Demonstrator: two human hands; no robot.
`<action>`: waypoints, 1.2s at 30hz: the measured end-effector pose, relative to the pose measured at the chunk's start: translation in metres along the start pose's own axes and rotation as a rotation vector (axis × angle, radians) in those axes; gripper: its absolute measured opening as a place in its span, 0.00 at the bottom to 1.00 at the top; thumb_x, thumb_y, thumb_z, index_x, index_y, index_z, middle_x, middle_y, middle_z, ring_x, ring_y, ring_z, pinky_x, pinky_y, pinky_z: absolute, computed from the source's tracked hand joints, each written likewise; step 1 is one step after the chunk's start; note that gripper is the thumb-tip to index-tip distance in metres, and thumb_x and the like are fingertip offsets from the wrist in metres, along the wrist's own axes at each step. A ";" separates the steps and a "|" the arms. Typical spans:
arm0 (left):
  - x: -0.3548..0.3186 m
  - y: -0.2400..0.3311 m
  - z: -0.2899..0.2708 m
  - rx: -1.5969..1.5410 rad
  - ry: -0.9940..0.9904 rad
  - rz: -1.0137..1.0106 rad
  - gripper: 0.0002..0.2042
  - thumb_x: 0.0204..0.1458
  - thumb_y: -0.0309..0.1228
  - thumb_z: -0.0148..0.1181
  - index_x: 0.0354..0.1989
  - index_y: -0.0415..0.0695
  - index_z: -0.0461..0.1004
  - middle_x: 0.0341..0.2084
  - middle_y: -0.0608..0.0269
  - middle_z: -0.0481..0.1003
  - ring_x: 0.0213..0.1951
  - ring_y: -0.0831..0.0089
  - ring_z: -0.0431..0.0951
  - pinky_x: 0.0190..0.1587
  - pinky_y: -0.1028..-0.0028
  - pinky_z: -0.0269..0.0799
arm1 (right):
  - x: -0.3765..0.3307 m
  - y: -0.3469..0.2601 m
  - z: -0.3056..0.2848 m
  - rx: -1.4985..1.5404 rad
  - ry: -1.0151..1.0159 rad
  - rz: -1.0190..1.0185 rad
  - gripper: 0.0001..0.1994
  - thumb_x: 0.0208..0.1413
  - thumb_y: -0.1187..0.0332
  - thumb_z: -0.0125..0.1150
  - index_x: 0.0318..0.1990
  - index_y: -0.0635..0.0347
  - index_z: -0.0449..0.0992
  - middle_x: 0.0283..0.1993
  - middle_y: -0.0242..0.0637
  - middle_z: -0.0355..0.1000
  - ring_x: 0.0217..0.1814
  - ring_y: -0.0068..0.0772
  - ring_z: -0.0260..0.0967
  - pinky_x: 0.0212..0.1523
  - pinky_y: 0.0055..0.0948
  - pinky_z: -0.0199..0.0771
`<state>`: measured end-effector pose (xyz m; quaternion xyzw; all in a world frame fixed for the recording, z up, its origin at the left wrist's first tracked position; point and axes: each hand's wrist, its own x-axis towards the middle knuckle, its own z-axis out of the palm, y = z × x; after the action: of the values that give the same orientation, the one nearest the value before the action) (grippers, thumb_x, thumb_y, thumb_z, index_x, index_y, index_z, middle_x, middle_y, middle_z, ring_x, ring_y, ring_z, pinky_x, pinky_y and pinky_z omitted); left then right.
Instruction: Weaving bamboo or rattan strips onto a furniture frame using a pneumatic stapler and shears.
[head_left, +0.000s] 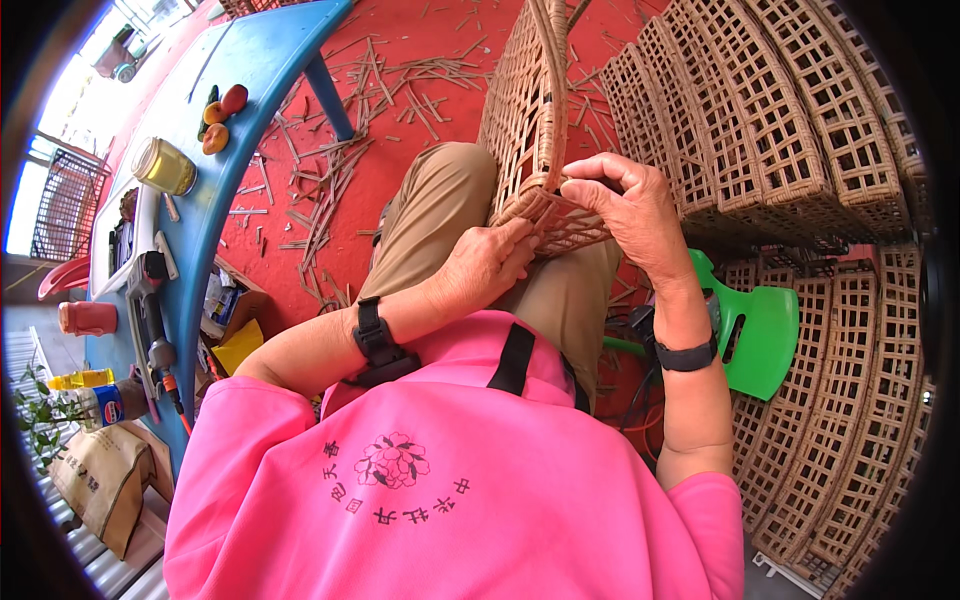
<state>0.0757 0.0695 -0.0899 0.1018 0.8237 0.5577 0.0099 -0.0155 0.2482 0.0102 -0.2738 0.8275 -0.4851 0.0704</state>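
An open-weave brown wicker basket point(518, 125) stands tilted between my knees, its braided rim running up toward the top of the view. My left hand point(482, 266) is closed round the near corner of the basket, fingers curled against the weave. On the other side of that corner, my right hand point(628, 203) is closed with thumb and forefinger pinched at a thin brown wicker strand point(553, 197) beside the rim. The strand's far end is lost among the weave and my fingers. Both wrists carry black bands.
Stacked wicker baskets point(775, 110) fill the right side, with a green plastic chair point(768, 335) beside them. At left stands a blue table point(222, 65) bearing fruit point(215, 138), a glass jar point(166, 166) and tools point(150, 310). Cut strips point(320, 215) litter the red floor.
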 end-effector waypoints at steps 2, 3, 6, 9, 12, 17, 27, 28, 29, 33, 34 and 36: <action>0.000 0.002 0.001 -0.008 0.019 -0.002 0.08 0.63 0.29 0.52 0.39 0.35 0.71 0.28 0.53 0.80 0.27 0.67 0.84 0.32 0.70 0.78 | 0.000 0.000 0.000 0.001 -0.006 0.012 0.10 0.54 0.66 0.70 0.40 0.63 0.83 0.29 0.33 0.79 0.29 0.16 0.69 0.32 0.23 0.70; 0.000 0.002 0.001 -0.026 0.024 -0.002 0.08 0.63 0.29 0.52 0.39 0.35 0.71 0.27 0.53 0.80 0.27 0.67 0.84 0.32 0.70 0.78 | 0.000 -0.001 0.000 -0.006 -0.002 -0.005 0.10 0.54 0.66 0.70 0.40 0.63 0.83 0.30 0.33 0.79 0.29 0.16 0.70 0.32 0.23 0.70; 0.001 0.003 0.002 -0.050 0.020 -0.010 0.08 0.63 0.29 0.52 0.38 0.35 0.71 0.26 0.54 0.79 0.26 0.67 0.84 0.31 0.70 0.77 | 0.000 -0.002 0.001 0.015 0.000 -0.008 0.10 0.54 0.67 0.70 0.40 0.63 0.83 0.30 0.33 0.80 0.31 0.16 0.71 0.34 0.23 0.71; 0.001 0.003 0.002 -0.064 0.017 -0.027 0.08 0.63 0.29 0.51 0.37 0.35 0.71 0.26 0.55 0.79 0.26 0.68 0.84 0.31 0.71 0.77 | 0.000 -0.004 0.000 0.026 -0.004 0.017 0.10 0.54 0.67 0.70 0.40 0.64 0.83 0.31 0.33 0.80 0.31 0.16 0.71 0.34 0.23 0.71; 0.001 0.001 0.004 -0.088 0.020 -0.042 0.08 0.63 0.29 0.52 0.37 0.35 0.71 0.26 0.54 0.79 0.26 0.68 0.83 0.31 0.71 0.77 | 0.000 -0.004 0.000 0.024 -0.002 0.035 0.10 0.54 0.67 0.70 0.40 0.64 0.83 0.31 0.33 0.79 0.31 0.16 0.70 0.34 0.23 0.71; 0.000 -0.002 0.005 -0.095 0.022 -0.056 0.08 0.63 0.28 0.52 0.37 0.34 0.71 0.26 0.53 0.79 0.27 0.68 0.84 0.31 0.71 0.77 | 0.001 -0.002 0.001 -0.001 -0.002 0.005 0.10 0.54 0.67 0.70 0.40 0.63 0.83 0.30 0.32 0.79 0.30 0.15 0.69 0.33 0.22 0.70; 0.001 0.002 0.007 -0.120 0.042 -0.042 0.08 0.64 0.28 0.51 0.38 0.34 0.71 0.27 0.54 0.80 0.28 0.68 0.84 0.31 0.72 0.77 | 0.001 -0.001 0.001 0.003 -0.005 0.005 0.10 0.54 0.67 0.70 0.40 0.62 0.83 0.29 0.31 0.79 0.29 0.15 0.69 0.31 0.23 0.70; 0.002 0.003 0.007 -0.120 0.043 -0.030 0.08 0.64 0.28 0.51 0.38 0.35 0.71 0.27 0.54 0.80 0.28 0.68 0.84 0.31 0.72 0.77 | 0.001 -0.001 0.001 0.010 0.001 0.008 0.10 0.54 0.67 0.70 0.40 0.62 0.83 0.29 0.31 0.79 0.29 0.15 0.69 0.31 0.23 0.70; 0.002 0.003 0.008 -0.116 0.040 -0.042 0.08 0.64 0.28 0.51 0.38 0.35 0.71 0.27 0.54 0.80 0.28 0.68 0.84 0.31 0.72 0.77 | 0.001 -0.001 0.001 0.009 -0.001 -0.011 0.10 0.54 0.67 0.70 0.40 0.62 0.83 0.29 0.31 0.79 0.29 0.15 0.69 0.31 0.23 0.70; 0.004 0.006 0.011 -0.116 0.092 0.021 0.07 0.63 0.27 0.52 0.38 0.35 0.71 0.26 0.56 0.79 0.26 0.70 0.84 0.30 0.73 0.77 | 0.001 -0.002 0.000 -0.010 -0.002 -0.016 0.09 0.55 0.67 0.69 0.40 0.62 0.83 0.30 0.33 0.80 0.29 0.17 0.70 0.32 0.23 0.71; 0.005 0.007 0.012 -0.145 0.105 0.033 0.06 0.63 0.26 0.52 0.37 0.35 0.72 0.25 0.57 0.79 0.26 0.70 0.84 0.30 0.73 0.77 | 0.001 -0.002 0.000 -0.037 -0.007 -0.019 0.10 0.55 0.67 0.69 0.40 0.63 0.83 0.30 0.34 0.80 0.29 0.17 0.71 0.32 0.23 0.71; 0.006 0.008 0.012 -0.133 0.119 0.043 0.06 0.63 0.26 0.52 0.37 0.35 0.72 0.24 0.57 0.78 0.25 0.70 0.83 0.30 0.73 0.77 | 0.000 -0.003 -0.001 -0.062 -0.008 -0.025 0.10 0.56 0.67 0.68 0.40 0.63 0.83 0.30 0.36 0.80 0.30 0.18 0.72 0.33 0.24 0.72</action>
<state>0.0731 0.0845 -0.0861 0.0850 0.7817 0.6163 -0.0444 -0.0152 0.2481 0.0134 -0.2881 0.8384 -0.4588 0.0590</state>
